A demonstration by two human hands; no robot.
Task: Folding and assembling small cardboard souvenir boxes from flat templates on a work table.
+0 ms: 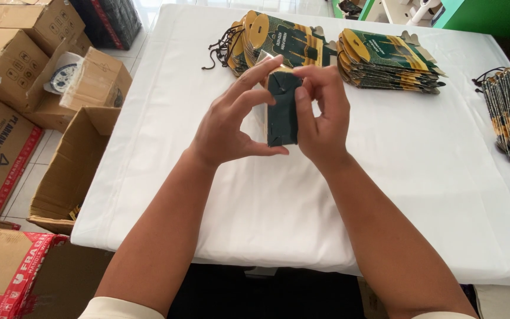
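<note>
A small packing room, with goods being made up by hand.

Flat printed green-and-yellow cartons are lying in stacks [385, 62] on a table under a white cloth [166, 118], one stack trailing dark cord handles [219, 47]. Brown shipping boxes [13, 59] are crowding the tiled floor [28, 189] beside it, one open box [69, 171] standing at the table's edge and another sealed with red tape [7, 272].
</note>
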